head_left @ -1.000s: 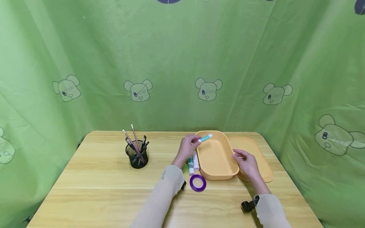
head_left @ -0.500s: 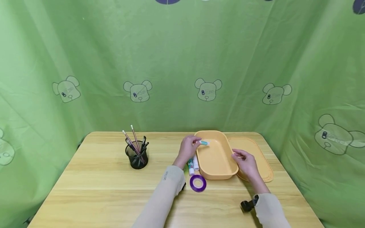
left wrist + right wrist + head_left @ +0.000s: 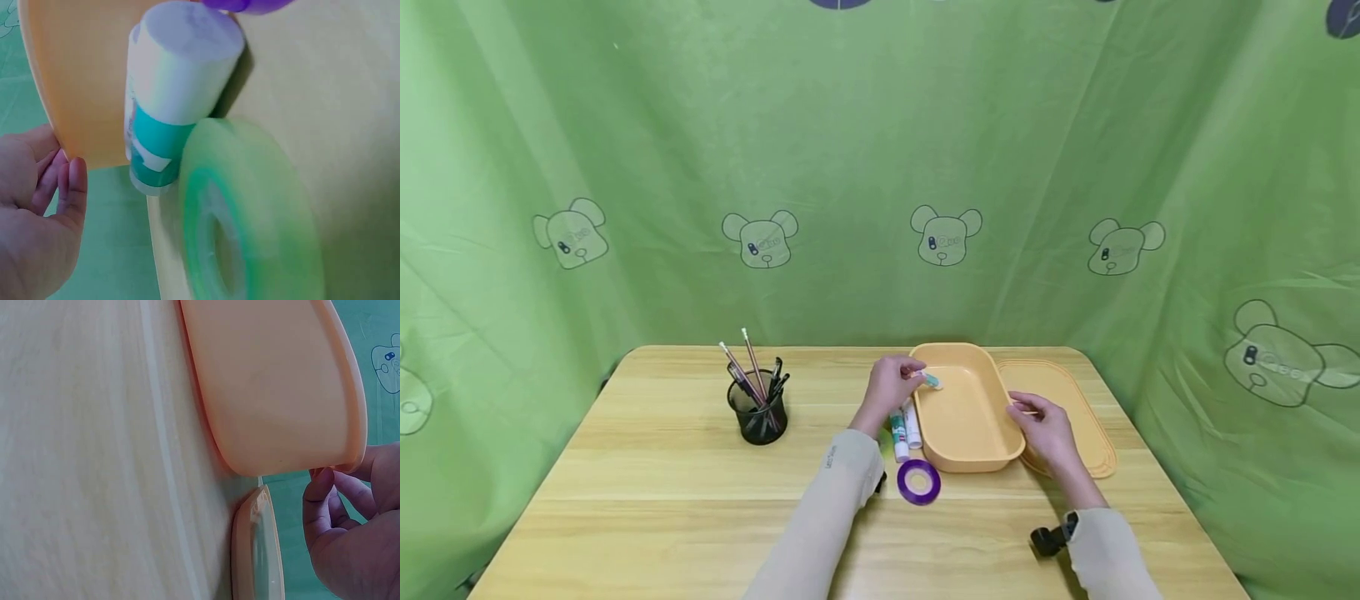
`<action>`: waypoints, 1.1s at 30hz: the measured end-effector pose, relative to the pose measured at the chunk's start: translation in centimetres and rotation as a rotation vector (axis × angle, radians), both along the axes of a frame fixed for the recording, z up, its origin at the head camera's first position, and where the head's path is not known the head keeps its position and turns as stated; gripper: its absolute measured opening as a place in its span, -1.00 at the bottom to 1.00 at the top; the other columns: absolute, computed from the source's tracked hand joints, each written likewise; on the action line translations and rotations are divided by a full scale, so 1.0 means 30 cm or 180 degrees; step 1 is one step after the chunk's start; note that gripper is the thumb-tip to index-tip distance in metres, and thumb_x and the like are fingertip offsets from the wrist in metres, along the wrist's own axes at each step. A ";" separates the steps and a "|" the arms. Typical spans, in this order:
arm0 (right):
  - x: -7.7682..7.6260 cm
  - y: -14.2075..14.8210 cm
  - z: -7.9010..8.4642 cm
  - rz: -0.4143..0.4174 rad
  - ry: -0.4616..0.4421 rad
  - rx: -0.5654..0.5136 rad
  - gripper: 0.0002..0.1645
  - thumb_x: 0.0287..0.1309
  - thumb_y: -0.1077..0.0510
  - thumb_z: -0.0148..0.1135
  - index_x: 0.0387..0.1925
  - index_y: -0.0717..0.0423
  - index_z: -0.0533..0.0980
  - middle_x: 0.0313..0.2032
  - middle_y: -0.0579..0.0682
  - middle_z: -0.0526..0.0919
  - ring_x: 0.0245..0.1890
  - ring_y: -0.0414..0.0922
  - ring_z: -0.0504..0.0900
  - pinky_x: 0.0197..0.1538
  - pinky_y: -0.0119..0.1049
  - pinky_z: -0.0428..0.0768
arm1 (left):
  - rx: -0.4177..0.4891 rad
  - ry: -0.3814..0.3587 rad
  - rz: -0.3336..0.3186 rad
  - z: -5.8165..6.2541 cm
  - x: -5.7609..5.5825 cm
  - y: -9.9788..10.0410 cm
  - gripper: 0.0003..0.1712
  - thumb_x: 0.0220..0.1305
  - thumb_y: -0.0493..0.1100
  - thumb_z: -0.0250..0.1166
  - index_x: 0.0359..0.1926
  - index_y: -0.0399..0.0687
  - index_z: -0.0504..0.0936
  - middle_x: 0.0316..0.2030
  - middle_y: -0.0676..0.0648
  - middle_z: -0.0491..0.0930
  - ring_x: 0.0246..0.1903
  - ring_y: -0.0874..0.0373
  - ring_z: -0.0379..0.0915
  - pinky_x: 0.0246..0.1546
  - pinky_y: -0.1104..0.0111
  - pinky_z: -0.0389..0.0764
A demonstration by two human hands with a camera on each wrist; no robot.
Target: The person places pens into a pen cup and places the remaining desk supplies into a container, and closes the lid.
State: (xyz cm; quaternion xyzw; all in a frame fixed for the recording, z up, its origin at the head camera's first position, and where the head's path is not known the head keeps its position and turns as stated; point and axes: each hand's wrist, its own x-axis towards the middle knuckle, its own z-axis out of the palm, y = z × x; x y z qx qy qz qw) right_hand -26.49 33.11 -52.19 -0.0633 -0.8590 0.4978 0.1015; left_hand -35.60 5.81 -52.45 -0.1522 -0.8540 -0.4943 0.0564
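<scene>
Since the left hand [image 3: 889, 390] pinches the small glue stick [image 3: 932, 381] by one end, a loose release might let it roll across the box [image 3: 973, 417], and a slack right hand [image 3: 1047, 429] might let the box shift. Left thumb and fingers clamp the stick, which juts rightward over the box's floor; farther right, right thumb and fingers grip the rim, near the lid [image 3: 1078, 408].
</scene>
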 end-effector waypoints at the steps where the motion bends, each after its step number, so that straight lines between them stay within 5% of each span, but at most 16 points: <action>1: 0.000 -0.002 0.002 0.0005 0.0002 0.0004 -0.55 0.39 0.17 0.32 0.22 0.29 0.59 -0.02 0.26 0.70 -0.31 -0.48 0.54 -0.22 -0.63 0.57 | -0.0016 -0.0002 -0.0003 0.004 0.000 -0.002 -0.73 0.27 -0.24 0.48 0.00 -0.10 0.80 -0.18 -0.04 0.77 -0.26 0.25 0.55 -0.19 0.49 0.63; 16: -0.004 -0.010 0.012 0.0001 -0.0049 0.0027 -0.52 0.41 0.11 0.32 0.25 0.26 0.58 0.01 0.25 0.69 -0.28 -0.47 0.53 -0.19 -0.64 0.55 | -0.0043 -0.0047 -0.0049 0.015 0.000 -0.015 -0.70 0.32 -0.22 0.45 0.06 -0.08 0.77 -0.07 -0.04 0.78 -0.18 0.23 0.58 -0.10 0.48 0.65; 25: 0.002 -0.002 0.000 -0.0014 -0.0179 0.0076 -0.52 0.42 0.11 0.30 0.28 0.22 0.57 0.04 0.24 0.68 -0.24 -0.42 0.54 -0.19 -0.63 0.57 | 0.0209 -0.0223 -0.0157 -0.002 0.011 -0.035 -0.66 0.32 -0.18 0.45 0.10 -0.06 0.75 -0.09 -0.07 0.74 -0.17 0.22 0.58 -0.09 0.46 0.67; 33: 0.002 0.001 -0.007 -0.0025 -0.0187 0.0086 -0.53 0.43 0.11 0.29 0.28 0.20 0.57 0.05 0.23 0.68 -0.24 -0.42 0.54 -0.20 -0.62 0.58 | 0.0417 -0.0204 -0.0161 0.025 0.034 -0.066 -0.61 0.31 -0.20 0.46 0.15 -0.10 0.72 -0.01 -0.12 0.73 -0.11 0.16 0.61 -0.02 0.42 0.69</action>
